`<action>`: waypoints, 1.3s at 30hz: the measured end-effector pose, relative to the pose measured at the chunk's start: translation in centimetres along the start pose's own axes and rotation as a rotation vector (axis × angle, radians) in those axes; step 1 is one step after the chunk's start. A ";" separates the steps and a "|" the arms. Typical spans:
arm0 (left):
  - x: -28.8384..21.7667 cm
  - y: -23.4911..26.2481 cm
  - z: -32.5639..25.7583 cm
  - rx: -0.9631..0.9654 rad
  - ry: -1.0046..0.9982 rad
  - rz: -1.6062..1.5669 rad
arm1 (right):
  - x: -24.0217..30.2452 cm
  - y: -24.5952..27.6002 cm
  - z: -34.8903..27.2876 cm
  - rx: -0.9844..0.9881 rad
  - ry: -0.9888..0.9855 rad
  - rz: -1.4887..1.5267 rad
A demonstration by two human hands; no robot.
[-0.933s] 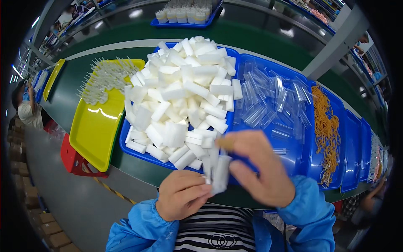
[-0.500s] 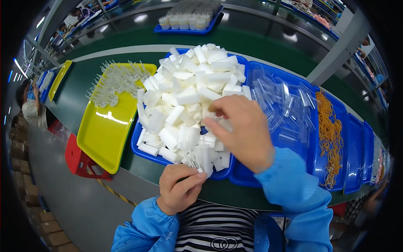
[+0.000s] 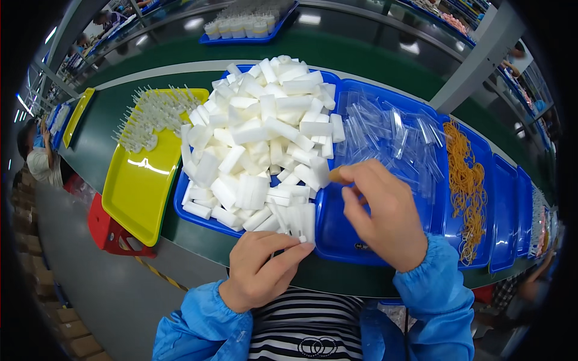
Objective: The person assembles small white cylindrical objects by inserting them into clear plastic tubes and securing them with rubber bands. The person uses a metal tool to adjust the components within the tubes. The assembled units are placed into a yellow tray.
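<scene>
A blue tray [image 3: 186,207] holds a tall heap of white foam blocks [image 3: 259,120]. My left hand [image 3: 265,268] is at the tray's near edge, its fingertips pinched on a row of upright white blocks [image 3: 295,219]. My right hand [image 3: 379,213] hovers over the neighbouring blue tray [image 3: 343,240], which is filled with clear plastic sleeves [image 3: 391,132]. The right hand's thumb and forefinger are close together by the heap's right edge. Whether a clear sleeve is between them does not show.
A yellow tray [image 3: 138,192] with small clear plastic parts [image 3: 150,114] lies to the left on the green belt [image 3: 108,114]. Orange rubber bands [image 3: 463,174] fill a blue tray at right, with more blue trays beyond. A red stool [image 3: 111,231] and another person [image 3: 39,159] are at left.
My right hand left the white blocks it carried at the heap's front and moved right over the tray of clear sleeves. My left hand rose to the row of blocks at the tray edge.
</scene>
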State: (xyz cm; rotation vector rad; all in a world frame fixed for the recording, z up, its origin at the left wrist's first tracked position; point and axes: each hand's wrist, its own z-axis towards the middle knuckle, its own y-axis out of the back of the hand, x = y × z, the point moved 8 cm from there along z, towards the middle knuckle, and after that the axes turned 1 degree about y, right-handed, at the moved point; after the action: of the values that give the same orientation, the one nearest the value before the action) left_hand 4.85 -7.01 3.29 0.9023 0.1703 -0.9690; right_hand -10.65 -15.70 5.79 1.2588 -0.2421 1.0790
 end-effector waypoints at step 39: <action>-1.5 -0.3 -1.4 0.075 -0.143 -0.003 | -0.6 -0.7 -1.5 0.039 -0.233 0.460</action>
State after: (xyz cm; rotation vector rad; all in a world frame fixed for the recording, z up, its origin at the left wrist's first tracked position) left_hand 4.14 -5.11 2.93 0.8982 0.0137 -1.0443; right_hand -11.06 -14.69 4.42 1.4012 -0.7178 1.3281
